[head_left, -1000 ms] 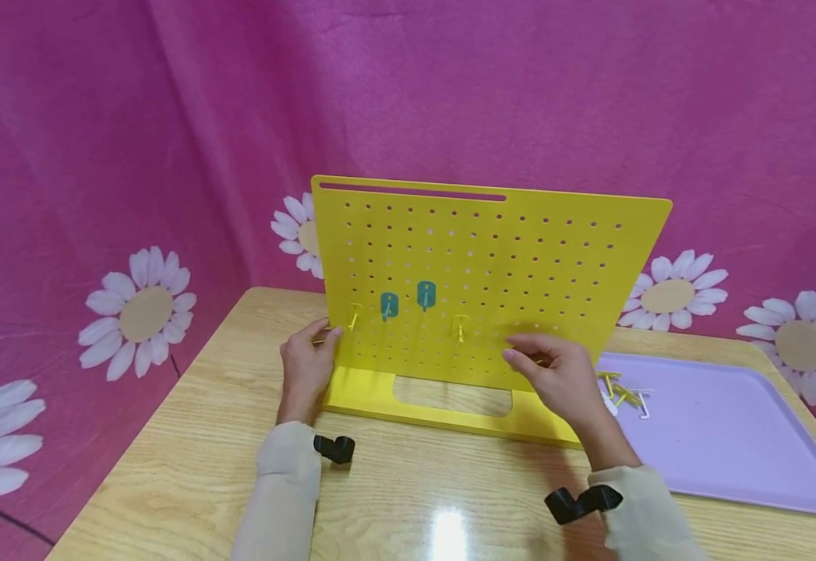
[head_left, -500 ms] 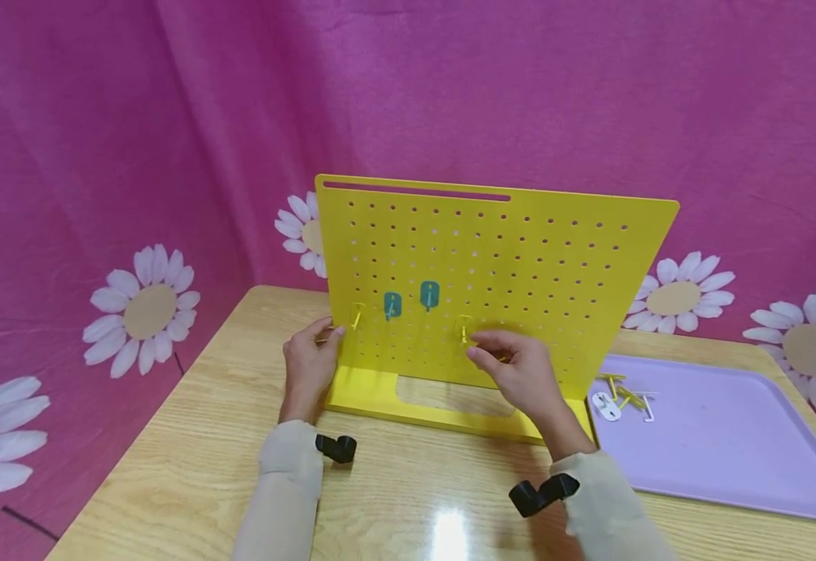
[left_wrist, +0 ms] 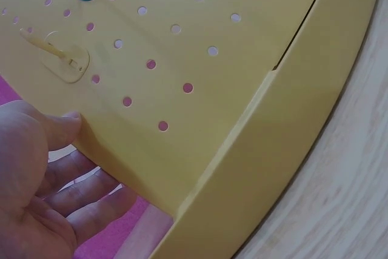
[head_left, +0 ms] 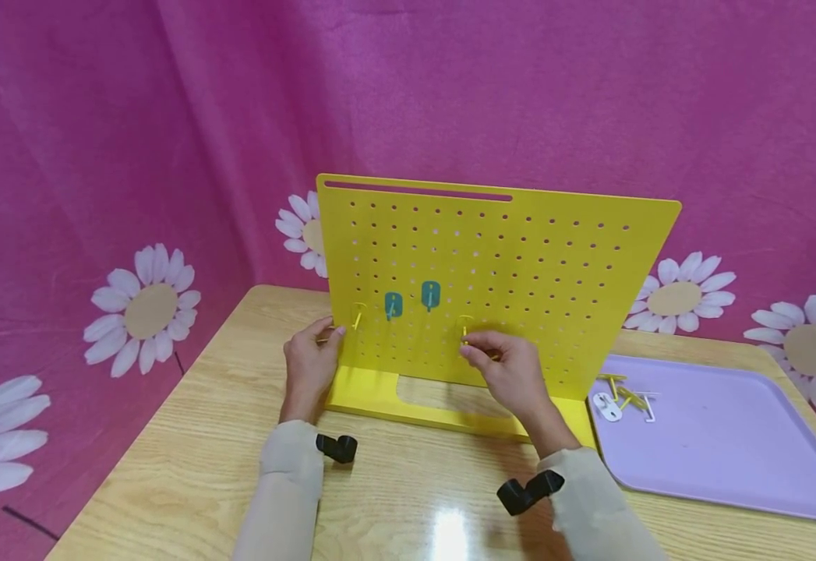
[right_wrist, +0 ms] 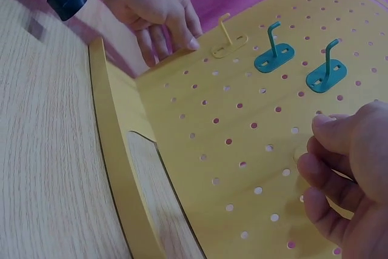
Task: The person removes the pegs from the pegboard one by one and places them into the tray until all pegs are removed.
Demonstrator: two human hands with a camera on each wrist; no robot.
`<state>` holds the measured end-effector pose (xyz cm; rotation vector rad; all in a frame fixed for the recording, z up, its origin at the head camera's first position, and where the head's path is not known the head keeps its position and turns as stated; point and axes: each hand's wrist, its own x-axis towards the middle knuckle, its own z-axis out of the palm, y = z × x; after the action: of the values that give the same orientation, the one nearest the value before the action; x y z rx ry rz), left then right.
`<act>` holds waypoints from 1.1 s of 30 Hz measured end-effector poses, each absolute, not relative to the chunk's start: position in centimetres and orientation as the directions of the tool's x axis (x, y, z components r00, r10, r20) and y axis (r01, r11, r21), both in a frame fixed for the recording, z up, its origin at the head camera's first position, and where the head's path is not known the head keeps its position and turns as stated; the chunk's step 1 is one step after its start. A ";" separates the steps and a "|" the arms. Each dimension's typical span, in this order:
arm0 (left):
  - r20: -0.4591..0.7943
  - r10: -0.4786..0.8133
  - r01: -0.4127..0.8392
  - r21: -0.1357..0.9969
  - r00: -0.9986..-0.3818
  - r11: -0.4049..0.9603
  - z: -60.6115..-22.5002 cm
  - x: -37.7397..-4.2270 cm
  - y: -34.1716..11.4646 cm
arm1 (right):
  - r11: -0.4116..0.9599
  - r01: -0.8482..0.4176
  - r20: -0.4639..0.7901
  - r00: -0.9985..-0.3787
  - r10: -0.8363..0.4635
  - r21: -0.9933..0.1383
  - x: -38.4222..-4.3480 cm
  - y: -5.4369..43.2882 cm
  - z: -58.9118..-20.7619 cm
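A yellow pegboard (head_left: 520, 265) stands tilted on its base on the wooden table. My left hand (head_left: 309, 358) grips its left edge, thumb in front and fingers behind, as the left wrist view shows. Above that thumb sits a yellow hook (left_wrist: 65, 59) on the board. Two teal hooks, one left (head_left: 393, 305) and one right (head_left: 431, 294), are mounted farther in. My right hand (head_left: 513, 370) pinches another yellow hook (head_left: 465, 321) at mid-board between thumb and forefinger. In the right wrist view the fingers hide most of that hook.
A lilac tray (head_left: 730, 436) lies at the right, against the board's base. In its near left part are several loose yellow and white hooks (head_left: 628, 399). A pink cloth (head_left: 492, 93) with daisies hangs behind the table (head_left: 190, 467).
My right hand has moved left along the board from its right part to the middle yellow hook and now pinches it. The left hand stays at the left edge.
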<state>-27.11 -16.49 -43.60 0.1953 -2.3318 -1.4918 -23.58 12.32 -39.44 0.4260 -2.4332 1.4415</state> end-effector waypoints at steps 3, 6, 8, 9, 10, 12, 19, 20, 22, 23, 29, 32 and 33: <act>0.231 -0.307 0.077 0.895 -0.923 0.440 -43.7 -27.2 -16.5 | 0.470 -0.392 0.395 -0.914 -0.097 -0.791 -23.6 12.2 -39.4; 0.229 -0.307 0.072 0.890 -0.924 0.450 -43.7 -27.2 -16.5 | 0.473 -0.394 0.400 -0.912 -0.094 -0.788 -23.4 12.3 -39.3; 0.224 -0.309 0.066 0.892 -0.924 0.448 -43.7 -27.2 -16.4 | 0.472 -0.394 0.399 -0.912 -0.095 -0.788 -23.3 12.3 -39.2; 0.225 -0.308 0.067 0.891 -0.924 0.449 -43.7 -27.2 -16.4 | 0.471 -0.393 0.397 -0.913 -0.096 -0.789 -23.3 12.3 -39.1; 0.225 -0.309 0.067 0.891 -0.924 0.449 -43.7 -27.2 -16.4 | 0.471 -0.394 0.397 -0.913 -0.098 -0.790 -23.2 12.4 -39.0; 0.225 -0.313 0.066 0.892 -0.923 0.447 -43.6 -27.2 -16.4 | 0.470 -0.396 0.397 -0.912 -0.103 -0.789 -23.1 12.5 -38.9; 0.234 -0.306 0.077 0.890 -0.923 0.450 -43.5 -27.1 -16.6 | 0.501 -0.392 0.394 -0.913 -0.106 -0.772 -22.8 13.1 -38.6; 0.233 -0.305 0.076 0.890 -0.923 0.450 -43.5 -27.2 -16.6 | 0.507 -0.388 0.391 -0.914 -0.107 -0.770 -22.8 13.3 -38.6; 0.231 -0.306 0.075 0.892 -0.924 0.447 -43.5 -27.1 -16.6 | 0.520 -0.385 0.388 -0.915 -0.108 -0.763 -22.7 13.6 -38.5; 0.231 -0.305 0.076 0.892 -0.924 0.445 -43.5 -27.1 -16.6 | 0.523 -0.384 0.388 -0.915 -0.109 -0.760 -22.6 13.8 -38.5; 0.243 -0.305 0.089 0.892 -0.921 0.443 -43.7 -27.2 -16.5 | 0.548 -0.389 0.387 -0.914 -0.125 -0.741 -21.8 15.4 -38.1; 0.262 -0.298 0.106 0.886 -0.918 0.451 -43.7 -27.2 -16.5 | 0.575 -0.389 0.392 -0.911 -0.127 -0.719 -21.2 16.2 -37.9; 0.263 -0.298 0.106 0.885 -0.917 0.454 -43.7 -27.2 -16.5 | 0.582 -0.392 0.396 -0.909 -0.127 -0.712 -21.1 16.5 -37.8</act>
<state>-27.18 -16.48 -43.68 0.1622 -2.3271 -1.4558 -21.06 16.48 -37.81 0.4241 -2.5128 1.2399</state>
